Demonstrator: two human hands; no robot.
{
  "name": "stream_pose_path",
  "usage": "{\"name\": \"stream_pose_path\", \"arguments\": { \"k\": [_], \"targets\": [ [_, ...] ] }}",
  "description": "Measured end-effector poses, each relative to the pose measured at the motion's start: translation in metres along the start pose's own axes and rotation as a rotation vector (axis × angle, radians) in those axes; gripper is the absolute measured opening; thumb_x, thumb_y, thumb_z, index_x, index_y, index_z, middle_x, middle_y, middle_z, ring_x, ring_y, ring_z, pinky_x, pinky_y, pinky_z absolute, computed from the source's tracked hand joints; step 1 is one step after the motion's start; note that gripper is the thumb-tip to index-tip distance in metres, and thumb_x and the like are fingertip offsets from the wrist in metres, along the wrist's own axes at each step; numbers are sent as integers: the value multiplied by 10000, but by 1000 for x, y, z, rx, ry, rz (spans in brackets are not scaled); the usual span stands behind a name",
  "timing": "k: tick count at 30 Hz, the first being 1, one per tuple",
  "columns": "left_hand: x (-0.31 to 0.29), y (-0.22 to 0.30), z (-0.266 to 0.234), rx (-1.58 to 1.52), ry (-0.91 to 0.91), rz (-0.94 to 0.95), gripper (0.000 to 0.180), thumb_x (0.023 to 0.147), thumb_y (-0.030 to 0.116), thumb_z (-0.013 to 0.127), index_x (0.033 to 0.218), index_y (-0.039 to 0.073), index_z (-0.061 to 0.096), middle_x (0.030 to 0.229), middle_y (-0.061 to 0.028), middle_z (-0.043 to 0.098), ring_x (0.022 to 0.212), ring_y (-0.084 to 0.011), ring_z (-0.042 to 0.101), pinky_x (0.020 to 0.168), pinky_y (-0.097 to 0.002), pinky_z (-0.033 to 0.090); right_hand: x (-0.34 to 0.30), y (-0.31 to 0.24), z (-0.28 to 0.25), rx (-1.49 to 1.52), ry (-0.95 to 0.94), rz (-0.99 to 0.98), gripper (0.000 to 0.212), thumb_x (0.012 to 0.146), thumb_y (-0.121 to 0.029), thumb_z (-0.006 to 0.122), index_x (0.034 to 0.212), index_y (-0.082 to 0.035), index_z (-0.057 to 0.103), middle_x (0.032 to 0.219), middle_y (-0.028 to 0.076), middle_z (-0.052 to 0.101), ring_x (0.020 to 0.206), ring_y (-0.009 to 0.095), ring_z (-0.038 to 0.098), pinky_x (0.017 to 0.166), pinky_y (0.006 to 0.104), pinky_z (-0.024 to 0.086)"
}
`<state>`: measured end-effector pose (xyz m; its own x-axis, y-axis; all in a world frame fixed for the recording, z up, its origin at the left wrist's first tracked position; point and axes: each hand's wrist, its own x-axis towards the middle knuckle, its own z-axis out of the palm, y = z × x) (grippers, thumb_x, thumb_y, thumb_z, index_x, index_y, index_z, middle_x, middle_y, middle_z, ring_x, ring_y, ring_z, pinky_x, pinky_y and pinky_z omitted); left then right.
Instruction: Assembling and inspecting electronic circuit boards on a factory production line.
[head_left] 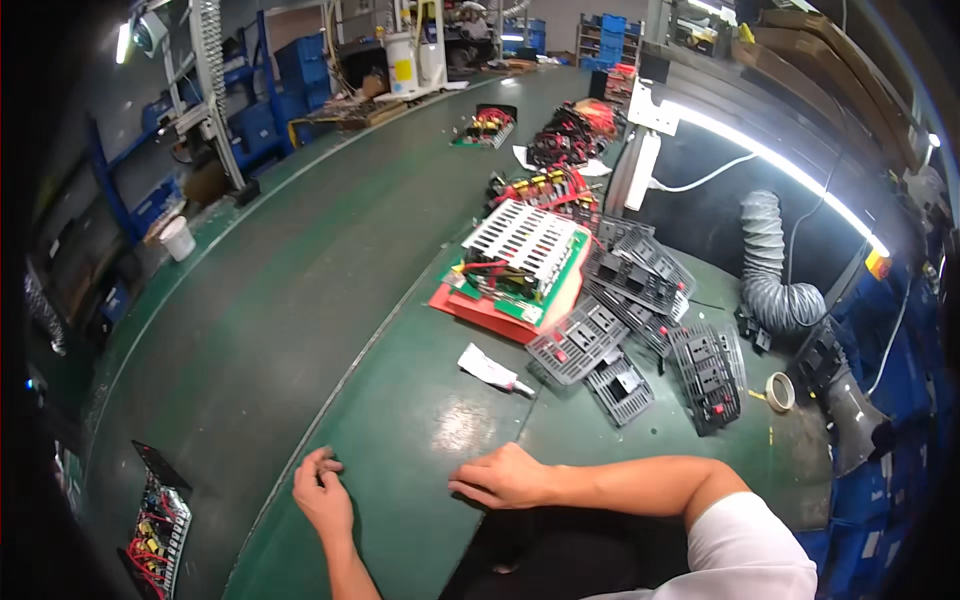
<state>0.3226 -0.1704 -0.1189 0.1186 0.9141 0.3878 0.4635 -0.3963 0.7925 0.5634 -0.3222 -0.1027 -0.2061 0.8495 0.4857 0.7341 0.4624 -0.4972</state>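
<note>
Two hands on my feed: left hand (325, 495) half-curled, nothing visible in it, by the tabletop's (395, 400) left edge; right hand (508, 477) by its near edge, fingers bent, underside hidden, so couldn't tell its grip. Tube (492, 371) lay mid-tabletop, prob. kept off the panels (578, 340) for quick access.
</note>
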Motion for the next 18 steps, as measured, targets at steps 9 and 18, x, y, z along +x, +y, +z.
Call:
{"name": "stream_pose_path", "arguments": {
  "k": [9, 18],
  "targets": [
    [23, -9, -7, -98, -72, 85, 169, 940, 24, 490, 1015, -51, 621, 911, -86, 641, 813, -152, 588, 764, -301, 475, 17, 10, 5, -83, -61, 68, 185, 896, -255, 629, 806, -98, 590, 644, 117, 574, 546, 330, 584, 493, 430, 476],
    [45, 108, -51, -880, -86, 218, 555, 892, 242, 594, 1356, -33, 465, 1321, -149, 536, 1183, -235, 526, 1005, -337, 373, 1, 27, 11, -24, -22, 68, 132, 891, -197, 635, 838, -80, 607, 652, 84, 586, 555, 301, 589, 490, 408, 473]
  ]
}}
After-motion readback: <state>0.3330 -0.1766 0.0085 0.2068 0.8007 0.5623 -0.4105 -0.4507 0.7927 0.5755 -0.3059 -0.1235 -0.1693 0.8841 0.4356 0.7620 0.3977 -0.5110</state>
